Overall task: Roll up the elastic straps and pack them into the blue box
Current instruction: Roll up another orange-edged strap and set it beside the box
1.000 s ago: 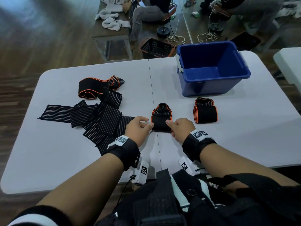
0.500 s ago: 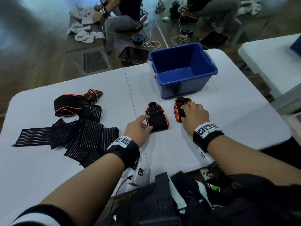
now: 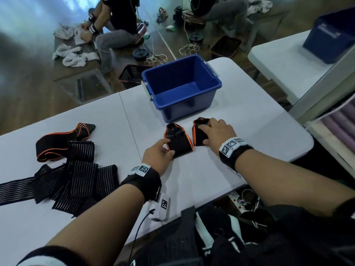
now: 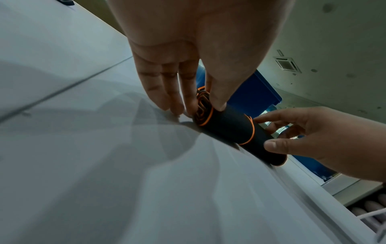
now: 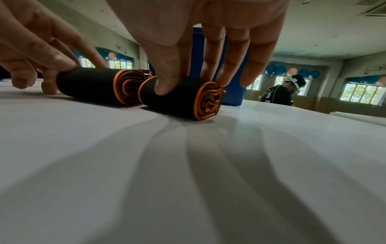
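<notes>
Two rolled black straps with orange edging lie side by side on the white table (image 3: 240, 120), just in front of the empty blue box (image 3: 182, 87). My left hand (image 3: 170, 147) holds the left roll (image 3: 179, 143) at its near end, thumb on top (image 4: 219, 105). My right hand (image 3: 203, 135) covers and grips the right roll (image 3: 197, 129), thumb on the near side and fingers over the far side (image 5: 188, 80). In the right wrist view the two rolls (image 5: 94, 85) (image 5: 181, 102) nearly touch. A heap of unrolled straps (image 3: 67, 173) lies to the left.
One partly folded orange-edged strap (image 3: 57, 143) lies at the back of the heap. A second white table (image 3: 284, 66) with another blue box (image 3: 330, 35) stands to the right. People sit beyond the table's far edge. A black basket (image 3: 132, 75) sits on the floor behind.
My right hand left the left roll, moved right and took hold of the right roll. The left hand stayed on the left roll. The two rolls now lie closer together.
</notes>
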`<state>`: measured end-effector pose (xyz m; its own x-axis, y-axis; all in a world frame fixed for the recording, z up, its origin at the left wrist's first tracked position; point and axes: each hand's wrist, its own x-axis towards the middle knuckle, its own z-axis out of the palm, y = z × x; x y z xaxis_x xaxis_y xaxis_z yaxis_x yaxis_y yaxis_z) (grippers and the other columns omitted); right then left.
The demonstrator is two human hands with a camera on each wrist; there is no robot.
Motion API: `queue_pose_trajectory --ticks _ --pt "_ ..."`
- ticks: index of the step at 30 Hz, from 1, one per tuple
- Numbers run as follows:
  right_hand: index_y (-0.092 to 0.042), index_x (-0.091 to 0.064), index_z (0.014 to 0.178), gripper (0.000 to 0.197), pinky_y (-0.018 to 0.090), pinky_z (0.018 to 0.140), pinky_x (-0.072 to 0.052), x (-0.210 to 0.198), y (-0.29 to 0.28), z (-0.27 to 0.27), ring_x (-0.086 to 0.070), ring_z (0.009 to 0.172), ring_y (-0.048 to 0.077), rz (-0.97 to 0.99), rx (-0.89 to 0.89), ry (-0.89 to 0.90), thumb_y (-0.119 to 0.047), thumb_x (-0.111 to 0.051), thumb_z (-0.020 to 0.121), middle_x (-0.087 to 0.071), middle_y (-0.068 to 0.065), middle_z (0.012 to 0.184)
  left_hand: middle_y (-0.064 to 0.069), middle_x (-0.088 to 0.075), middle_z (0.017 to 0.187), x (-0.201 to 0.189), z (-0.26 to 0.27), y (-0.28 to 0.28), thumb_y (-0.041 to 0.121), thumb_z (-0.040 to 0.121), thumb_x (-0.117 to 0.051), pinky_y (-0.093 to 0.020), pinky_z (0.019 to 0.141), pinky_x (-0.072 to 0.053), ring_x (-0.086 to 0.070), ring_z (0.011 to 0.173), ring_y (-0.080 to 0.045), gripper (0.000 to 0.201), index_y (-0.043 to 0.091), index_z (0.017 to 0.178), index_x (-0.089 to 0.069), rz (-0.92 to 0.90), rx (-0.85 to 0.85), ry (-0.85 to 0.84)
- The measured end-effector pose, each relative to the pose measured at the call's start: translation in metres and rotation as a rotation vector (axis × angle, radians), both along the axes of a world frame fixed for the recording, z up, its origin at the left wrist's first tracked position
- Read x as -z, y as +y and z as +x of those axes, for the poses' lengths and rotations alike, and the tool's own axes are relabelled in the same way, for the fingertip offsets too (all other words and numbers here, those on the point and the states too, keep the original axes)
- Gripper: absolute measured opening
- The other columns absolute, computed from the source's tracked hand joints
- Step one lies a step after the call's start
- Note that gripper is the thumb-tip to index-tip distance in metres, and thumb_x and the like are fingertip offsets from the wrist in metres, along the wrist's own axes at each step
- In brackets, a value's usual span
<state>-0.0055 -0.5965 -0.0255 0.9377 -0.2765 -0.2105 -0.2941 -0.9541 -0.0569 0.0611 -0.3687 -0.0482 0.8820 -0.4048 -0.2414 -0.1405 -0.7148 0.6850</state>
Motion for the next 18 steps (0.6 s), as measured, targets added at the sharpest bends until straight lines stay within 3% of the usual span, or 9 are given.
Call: queue_pose_trajectory --ticks 6,18 --pt "-0.034 -0.043 0.141 0.057 0.042 0.087 -0.045 -0.008 -0.035 -0.005 -0.045 0.114 0.030 -0.053 -0.029 0.029 -0.021 -0.060 0.089 -0.044 0.006 0.127 0.009 -0.071 0.090 0.003 -0.004 -0.015 0.031 0.089 -0.070 -0.037 0.091 -0.055 -0.069 0.089 -0.017 0.039 0.035 0.126 -0.061 0.016 -0.031 0.011" --pt "-0.033 -0.045 0.139 0.059 0.043 0.091 -0.047 -0.015 -0.090 -0.012 -0.047 0.113 0.030 0.042 -0.054 0.050 -0.026 -0.067 0.085 -0.046 0.006 0.127 0.006 -0.070 0.096 0.001 -0.022 -0.062 0.031 0.091 -0.067 -0.030 0.081 -0.050 -0.066 0.092 -0.017 0.044 0.033 0.133 -0.055 0.029 -0.106 -0.003"
